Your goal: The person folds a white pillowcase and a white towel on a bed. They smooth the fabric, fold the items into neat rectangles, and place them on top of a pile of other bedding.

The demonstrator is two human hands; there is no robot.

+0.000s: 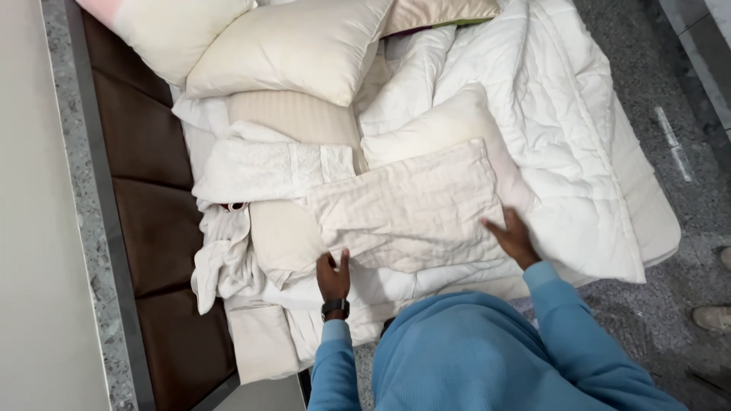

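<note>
Nearest, blue sweatshirt sleeves (487, 358), and a dark wristwatch (335, 308) on the left wrist. Just beyond, left hand (333, 275) gripping the near edge of a cream quilted pillowcase (411, 209), thumb on top and fingers tucked under the fabric. Right hand (514, 237) laid flat on the same pillowcase at its right edge, fingers slightly spread, pressing down. Pillowcase spread across the middle of the bed, over a heap of white linen. To its left, a crumpled white sheet (225, 259) trailing toward the brown padded headboard (152, 213). To its right, a white quilted duvet (563, 144) bunched and draped off the mattress edge. Farther on, a bare white pillow (442, 125), then a large cream pillow (297, 46) at the far end.
</note>
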